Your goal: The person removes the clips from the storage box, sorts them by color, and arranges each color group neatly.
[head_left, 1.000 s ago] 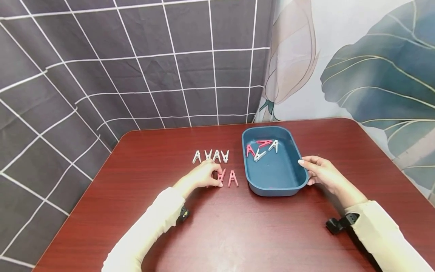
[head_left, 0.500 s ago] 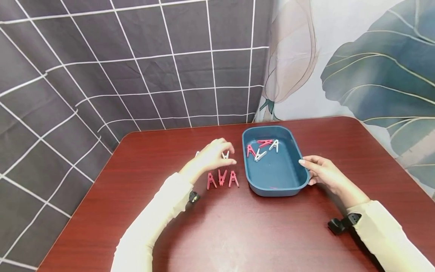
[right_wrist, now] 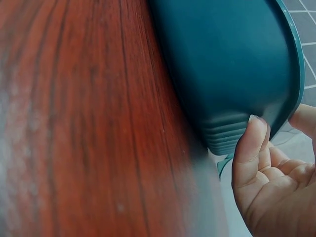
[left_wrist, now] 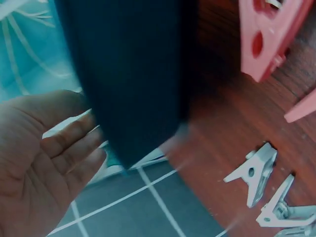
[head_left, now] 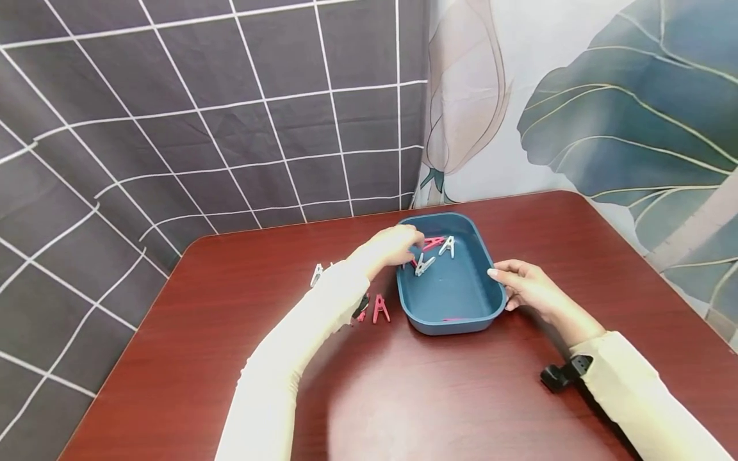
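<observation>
A blue plastic bin (head_left: 455,298) stands on the table with a few pink and white clothespins inside, among them a white clothespin (head_left: 423,264) and a pink clothespin (head_left: 434,242). My left hand (head_left: 394,244) reaches over the bin's left rim, fingers loosely bent above the clothespins. Nothing shows in its grasp; the bin wall hides its fingertips in the left wrist view. At the right rim, my right hand (head_left: 527,288) pinches the bin, thumb over the edge and fingers against the outer wall. Left of the bin lies another pink clothespin (head_left: 380,308).
More white clothespins (left_wrist: 254,170) lie on the dark red table (head_left: 426,397), mostly behind the left sleeve (head_left: 305,320) in the head view. Fabric with a grid pattern (head_left: 259,115) hangs behind the table, beside a leaf-print curtain (head_left: 623,115).
My left hand has left the pink clothespins, risen past the white row and moved right over the bin's rim. My right hand keeps its hold. The head view has shifted slightly right.
</observation>
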`<action>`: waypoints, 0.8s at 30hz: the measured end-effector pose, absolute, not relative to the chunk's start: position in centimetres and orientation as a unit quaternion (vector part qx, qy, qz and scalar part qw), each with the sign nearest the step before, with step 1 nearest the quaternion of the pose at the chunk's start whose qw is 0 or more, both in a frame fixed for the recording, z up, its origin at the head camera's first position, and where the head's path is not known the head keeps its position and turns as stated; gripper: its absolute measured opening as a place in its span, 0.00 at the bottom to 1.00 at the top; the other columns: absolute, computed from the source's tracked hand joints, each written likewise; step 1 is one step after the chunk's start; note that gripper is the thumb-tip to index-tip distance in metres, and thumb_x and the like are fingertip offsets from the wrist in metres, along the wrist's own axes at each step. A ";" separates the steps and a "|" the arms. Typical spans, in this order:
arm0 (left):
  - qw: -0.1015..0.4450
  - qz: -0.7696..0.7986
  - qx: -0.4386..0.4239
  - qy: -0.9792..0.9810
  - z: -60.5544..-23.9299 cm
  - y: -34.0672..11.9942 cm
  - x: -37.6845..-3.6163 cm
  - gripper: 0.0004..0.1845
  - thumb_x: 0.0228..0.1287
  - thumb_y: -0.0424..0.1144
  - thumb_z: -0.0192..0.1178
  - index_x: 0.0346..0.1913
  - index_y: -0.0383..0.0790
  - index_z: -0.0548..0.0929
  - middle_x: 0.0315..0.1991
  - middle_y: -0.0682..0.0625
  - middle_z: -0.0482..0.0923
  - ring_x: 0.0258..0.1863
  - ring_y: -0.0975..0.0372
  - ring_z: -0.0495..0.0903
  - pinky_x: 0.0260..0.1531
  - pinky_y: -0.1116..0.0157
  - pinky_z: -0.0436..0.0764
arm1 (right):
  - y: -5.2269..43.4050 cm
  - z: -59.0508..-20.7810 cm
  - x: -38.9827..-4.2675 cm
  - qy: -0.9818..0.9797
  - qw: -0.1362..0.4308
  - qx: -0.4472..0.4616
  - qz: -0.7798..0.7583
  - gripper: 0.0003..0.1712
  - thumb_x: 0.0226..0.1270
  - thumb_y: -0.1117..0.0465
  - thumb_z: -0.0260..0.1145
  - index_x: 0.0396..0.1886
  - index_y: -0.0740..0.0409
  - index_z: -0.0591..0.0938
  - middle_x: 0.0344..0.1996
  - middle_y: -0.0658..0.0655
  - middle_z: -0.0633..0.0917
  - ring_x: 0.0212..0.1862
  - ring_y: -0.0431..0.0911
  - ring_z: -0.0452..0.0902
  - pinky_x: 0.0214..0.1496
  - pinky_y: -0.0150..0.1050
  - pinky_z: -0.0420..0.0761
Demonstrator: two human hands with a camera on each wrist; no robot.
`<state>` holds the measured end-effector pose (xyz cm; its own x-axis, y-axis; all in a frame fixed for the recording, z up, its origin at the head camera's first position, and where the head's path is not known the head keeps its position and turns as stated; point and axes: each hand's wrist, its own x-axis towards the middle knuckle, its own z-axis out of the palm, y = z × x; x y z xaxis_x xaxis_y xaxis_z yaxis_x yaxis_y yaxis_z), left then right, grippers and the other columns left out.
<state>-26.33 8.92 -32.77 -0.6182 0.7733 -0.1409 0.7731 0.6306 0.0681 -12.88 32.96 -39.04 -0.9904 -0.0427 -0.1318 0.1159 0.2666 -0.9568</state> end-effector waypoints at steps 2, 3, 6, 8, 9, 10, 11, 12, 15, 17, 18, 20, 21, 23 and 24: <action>0.091 -0.025 0.422 0.902 -33.5 9.4 -26.8 0.15 0.62 0.33 0.60 0.51 0.44 0.81 0.51 0.48 0.78 0.50 0.58 0.76 0.52 0.62 0.77 | 32.9 -39.0 -12.9 0.793 0.066 0.023 -0.605 0.31 0.72 0.55 0.55 0.62 0.77 0.62 0.24 0.46 0.80 0.20 0.39 0.75 0.23 0.34 0.79; 0.096 -0.039 0.418 0.902 -33.9 9.7 -26.9 0.15 0.61 0.33 0.61 0.51 0.46 0.82 0.51 0.48 0.78 0.50 0.58 0.76 0.53 0.62 0.77 | 32.9 -39.0 -12.9 0.793 0.066 0.023 -0.605 0.31 0.72 0.55 0.55 0.62 0.77 0.63 0.24 0.46 0.80 0.20 0.39 0.75 0.23 0.34 0.79; 0.110 -0.072 0.402 0.906 -34.7 10.4 -27.0 0.16 0.61 0.33 0.61 0.52 0.49 0.81 0.51 0.50 0.79 0.49 0.58 0.75 0.54 0.61 0.74 | 32.9 -39.0 -12.8 0.794 0.064 0.029 -0.603 0.30 0.72 0.55 0.55 0.61 0.76 0.63 0.23 0.46 0.80 0.20 0.39 0.75 0.22 0.33 0.79; 0.111 -0.093 0.387 0.911 -35.0 10.8 -26.8 0.16 0.62 0.33 0.60 0.52 0.50 0.80 0.50 0.51 0.80 0.47 0.58 0.75 0.54 0.60 0.73 | 32.9 -39.1 -12.9 0.794 0.060 0.028 -0.604 0.30 0.72 0.56 0.56 0.61 0.76 0.63 0.23 0.46 0.80 0.20 0.39 0.75 0.22 0.33 0.79; 0.107 -0.104 0.381 0.912 -35.2 11.1 -26.7 0.15 0.64 0.34 0.59 0.52 0.50 0.80 0.50 0.51 0.80 0.46 0.57 0.75 0.54 0.60 0.73 | 32.9 -39.1 -12.9 0.794 0.058 0.026 -0.605 0.30 0.72 0.56 0.56 0.61 0.76 0.63 0.24 0.46 0.80 0.20 0.39 0.75 0.22 0.33 0.79; 0.101 -0.112 0.375 0.915 -35.3 11.3 -26.6 0.14 0.65 0.35 0.58 0.53 0.50 0.79 0.50 0.51 0.80 0.46 0.57 0.75 0.53 0.60 0.73 | 32.8 -39.1 -13.0 0.793 0.057 0.025 -0.606 0.30 0.72 0.56 0.56 0.61 0.76 0.63 0.24 0.46 0.80 0.20 0.39 0.75 0.22 0.33 0.79; 0.095 -0.117 0.369 0.917 -35.4 11.4 -26.5 0.14 0.67 0.36 0.56 0.53 0.50 0.79 0.50 0.51 0.81 0.46 0.57 0.75 0.52 0.60 0.74 | 32.8 -39.1 -13.0 0.792 0.055 0.022 -0.608 0.30 0.72 0.56 0.56 0.61 0.77 0.63 0.24 0.47 0.80 0.20 0.39 0.74 0.22 0.33 0.79; 0.086 -0.124 0.366 0.918 -35.6 11.5 -26.4 0.13 0.69 0.36 0.54 0.54 0.50 0.79 0.50 0.51 0.81 0.46 0.57 0.76 0.50 0.60 0.75 | 32.7 -39.2 -13.0 0.791 0.055 0.020 -0.610 0.30 0.72 0.57 0.56 0.61 0.77 0.63 0.24 0.47 0.80 0.20 0.39 0.74 0.22 0.34 0.78; 0.064 -0.125 0.364 0.921 -36.1 11.9 -26.3 0.14 0.72 0.38 0.50 0.56 0.50 0.79 0.51 0.50 0.81 0.46 0.57 0.77 0.46 0.59 0.79 | 32.6 -39.2 -13.0 0.788 0.056 0.020 -0.613 0.29 0.72 0.58 0.56 0.61 0.77 0.63 0.24 0.47 0.80 0.20 0.39 0.74 0.22 0.33 0.78; 0.056 -0.114 0.365 0.922 -36.4 12.0 -26.4 0.15 0.72 0.38 0.50 0.57 0.51 0.78 0.51 0.50 0.81 0.46 0.56 0.77 0.45 0.59 0.80 | 32.7 -39.2 -12.9 0.788 0.056 0.022 -0.613 0.29 0.72 0.59 0.55 0.61 0.77 0.64 0.24 0.48 0.80 0.19 0.38 0.73 0.21 0.33 0.78; 0.054 -0.108 0.366 0.923 -36.6 12.1 -26.6 0.16 0.72 0.37 0.51 0.59 0.51 0.78 0.52 0.50 0.81 0.47 0.56 0.78 0.46 0.59 0.81 | 32.7 -39.2 -12.9 0.789 0.056 0.022 -0.612 0.28 0.72 0.59 0.55 0.61 0.77 0.64 0.24 0.48 0.80 0.19 0.39 0.73 0.21 0.33 0.78; 0.053 -0.089 0.366 0.925 -36.7 12.2 -26.9 0.18 0.70 0.37 0.54 0.60 0.53 0.76 0.52 0.50 0.81 0.49 0.57 0.78 0.48 0.59 0.80 | 32.8 -39.2 -12.9 0.789 0.055 0.025 -0.611 0.28 0.72 0.59 0.55 0.61 0.77 0.64 0.23 0.48 0.79 0.19 0.39 0.73 0.21 0.33 0.77; 0.055 -0.081 0.368 0.925 -36.8 12.2 -27.1 0.19 0.69 0.36 0.55 0.60 0.52 0.76 0.52 0.51 0.81 0.50 0.57 0.78 0.48 0.59 0.80 | 32.9 -39.1 -12.9 0.790 0.055 0.027 -0.610 0.28 0.72 0.58 0.55 0.61 0.77 0.64 0.23 0.48 0.79 0.19 0.39 0.73 0.21 0.33 0.77; 0.059 -0.061 0.370 0.925 -36.8 12.0 -27.4 0.19 0.66 0.36 0.58 0.59 0.52 0.76 0.51 0.51 0.81 0.49 0.58 0.78 0.48 0.60 0.79 | 32.9 -39.2 -13.0 0.789 0.055 0.028 -0.611 0.29 0.72 0.58 0.55 0.61 0.77 0.64 0.23 0.48 0.79 0.19 0.39 0.73 0.21 0.33 0.77; 0.061 -0.048 0.373 0.925 -36.8 11.9 -27.5 0.18 0.65 0.36 0.59 0.57 0.50 0.77 0.49 0.51 0.82 0.48 0.59 0.79 0.47 0.61 0.79 | 32.8 -39.2 -13.0 0.789 0.055 0.028 -0.612 0.29 0.72 0.58 0.55 0.61 0.77 0.64 0.23 0.48 0.79 0.19 0.39 0.72 0.21 0.33 0.77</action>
